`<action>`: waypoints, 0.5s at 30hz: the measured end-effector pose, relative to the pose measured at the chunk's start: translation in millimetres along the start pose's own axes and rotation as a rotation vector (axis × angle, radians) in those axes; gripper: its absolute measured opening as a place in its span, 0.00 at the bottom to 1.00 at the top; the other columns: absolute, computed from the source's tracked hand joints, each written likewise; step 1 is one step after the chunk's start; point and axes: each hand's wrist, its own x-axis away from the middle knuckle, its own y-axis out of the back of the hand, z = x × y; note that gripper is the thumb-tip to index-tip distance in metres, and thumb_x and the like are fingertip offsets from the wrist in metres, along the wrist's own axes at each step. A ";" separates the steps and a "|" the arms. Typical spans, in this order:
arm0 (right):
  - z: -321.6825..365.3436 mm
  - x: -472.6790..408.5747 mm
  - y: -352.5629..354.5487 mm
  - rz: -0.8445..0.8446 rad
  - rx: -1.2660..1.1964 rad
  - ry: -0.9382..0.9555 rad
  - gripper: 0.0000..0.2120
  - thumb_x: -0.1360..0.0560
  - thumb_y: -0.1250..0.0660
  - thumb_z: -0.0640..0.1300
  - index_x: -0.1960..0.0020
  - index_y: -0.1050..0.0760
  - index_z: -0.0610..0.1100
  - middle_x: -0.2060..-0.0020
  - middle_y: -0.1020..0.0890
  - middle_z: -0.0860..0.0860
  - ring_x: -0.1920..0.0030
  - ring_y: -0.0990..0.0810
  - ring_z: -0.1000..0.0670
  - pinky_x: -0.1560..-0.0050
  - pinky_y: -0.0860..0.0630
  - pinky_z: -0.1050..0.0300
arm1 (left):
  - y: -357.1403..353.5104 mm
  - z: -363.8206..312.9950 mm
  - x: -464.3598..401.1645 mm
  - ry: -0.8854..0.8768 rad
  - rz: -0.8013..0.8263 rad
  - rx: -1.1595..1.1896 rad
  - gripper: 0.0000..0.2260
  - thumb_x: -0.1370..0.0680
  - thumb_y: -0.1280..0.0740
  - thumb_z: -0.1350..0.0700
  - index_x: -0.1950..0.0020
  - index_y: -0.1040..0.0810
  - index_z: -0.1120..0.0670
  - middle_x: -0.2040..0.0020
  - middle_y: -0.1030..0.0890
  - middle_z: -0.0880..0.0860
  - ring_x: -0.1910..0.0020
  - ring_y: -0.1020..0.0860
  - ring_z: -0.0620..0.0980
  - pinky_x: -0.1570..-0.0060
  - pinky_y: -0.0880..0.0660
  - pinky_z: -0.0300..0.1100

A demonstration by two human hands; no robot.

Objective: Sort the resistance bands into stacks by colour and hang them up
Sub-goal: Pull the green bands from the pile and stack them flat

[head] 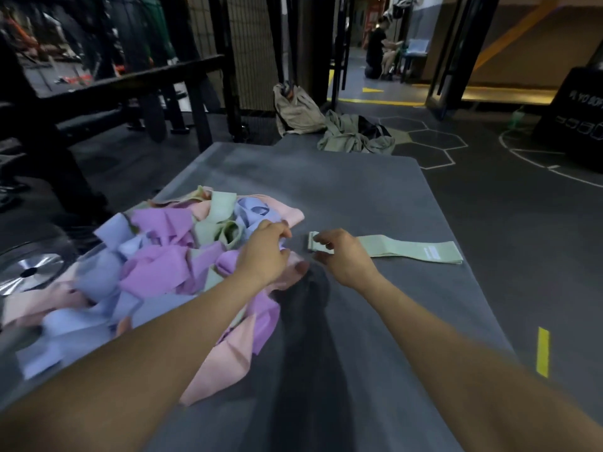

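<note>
Sorting is only just begun, as I read it: one colour is started and nothing is hung. Nearest me, my two forearms run up the grey mat (pixel 326 177) from its near edge. My left hand (pixel 266 252) sits at the right fringe of the heap of bands (pixel 156 262), its fingers curled down into the cloth around a pale lilac-blue piece; I judge it is gripping that piece, though the fingertips are partly buried. My right hand (pixel 342 256) is just beside it, toward the middle of the mat, fingers bent and narrow over the near end of the green band (pixel 408 252), thumb and fingers seemingly pinching or pressing that end flat; I cannot tell which.

The heap fills the mat's left side, spilling to its left edge: pink, purple, lilac-blue and pale green loops, crumpled and tangled over one another. They look soft, wide and fabric-like, so one will probably drag its neighbours when pulled.

The green band lies flat and straight, running toward the right edge, with a small white label near its far end.

Next, I reckon, the left hand must work one band free while the other hand steadies the heap.
</note>
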 end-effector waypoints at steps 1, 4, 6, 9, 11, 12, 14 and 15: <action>12.4 1.5 -6.8 0.011 -0.007 0.016 0.11 0.27 0.33 0.38 0.46 0.22 0.37 0.49 0.21 0.41 0.48 0.23 0.40 0.54 0.34 0.58 | 9.7 7.0 7.9 0.004 -0.006 -0.018 0.13 0.27 0.34 0.64 0.43 0.23 0.57 0.42 0.26 0.57 0.44 0.25 0.57 0.44 0.31 0.44; 51.5 7.1 -24.3 0.063 -0.031 0.053 0.13 0.26 0.34 0.38 0.43 0.23 0.36 0.49 0.20 0.43 0.49 0.23 0.42 0.54 0.34 0.62 | 39.5 28.0 26.6 0.031 -0.056 -0.019 0.12 0.28 0.35 0.65 0.46 0.23 0.56 0.44 0.25 0.57 0.44 0.25 0.58 0.45 0.28 0.49; 74.3 5.2 -36.1 0.085 -0.035 0.079 0.16 0.26 0.34 0.40 0.38 0.25 0.39 0.42 0.22 0.42 0.43 0.23 0.43 0.45 0.29 0.57 | 59.8 41.9 35.7 0.043 -0.077 -0.044 0.12 0.28 0.35 0.64 0.46 0.22 0.56 0.44 0.24 0.57 0.45 0.25 0.58 0.45 0.28 0.50; 105.7 -3.3 -48.5 0.077 -0.006 0.108 0.16 0.25 0.35 0.41 0.38 0.25 0.40 0.41 0.26 0.41 0.41 0.26 0.42 0.44 0.32 0.56 | 84.7 67.8 44.6 0.074 -0.092 -0.061 0.11 0.28 0.35 0.64 0.46 0.22 0.57 0.46 0.24 0.58 0.45 0.25 0.58 0.45 0.28 0.50; 120.4 -11.8 -55.3 0.062 0.038 0.112 0.18 0.24 0.35 0.41 0.35 0.28 0.39 0.38 0.28 0.40 0.37 0.29 0.42 0.42 0.37 0.57 | 96.0 85.3 47.6 0.113 -0.099 -0.075 0.12 0.28 0.34 0.64 0.45 0.22 0.57 0.45 0.23 0.58 0.45 0.25 0.58 0.44 0.28 0.49; 125.7 -15.7 -58.3 0.047 0.063 0.103 0.19 0.24 0.35 0.42 0.35 0.29 0.38 0.37 0.30 0.40 0.36 0.31 0.41 0.41 0.38 0.56 | 100.4 92.6 47.8 0.123 -0.102 -0.074 0.12 0.28 0.34 0.64 0.46 0.22 0.57 0.46 0.23 0.58 0.44 0.25 0.58 0.43 0.28 0.48; 130.1 -26.9 -66.3 0.006 0.089 0.061 0.21 0.24 0.35 0.42 0.33 0.32 0.40 0.34 0.33 0.40 0.36 0.33 0.40 0.40 0.36 0.53 | 107.3 101.7 45.5 0.133 -0.102 -0.048 0.11 0.28 0.33 0.64 0.47 0.21 0.56 0.46 0.22 0.58 0.44 0.25 0.57 0.44 0.29 0.45; 130.5 -32.9 -70.6 -0.007 0.105 0.026 0.22 0.24 0.36 0.41 0.31 0.34 0.41 0.34 0.34 0.41 0.36 0.33 0.40 0.40 0.35 0.53 | 110.1 103.3 43.4 0.132 -0.102 -0.037 0.11 0.27 0.33 0.64 0.46 0.21 0.56 0.45 0.23 0.57 0.44 0.25 0.57 0.44 0.30 0.44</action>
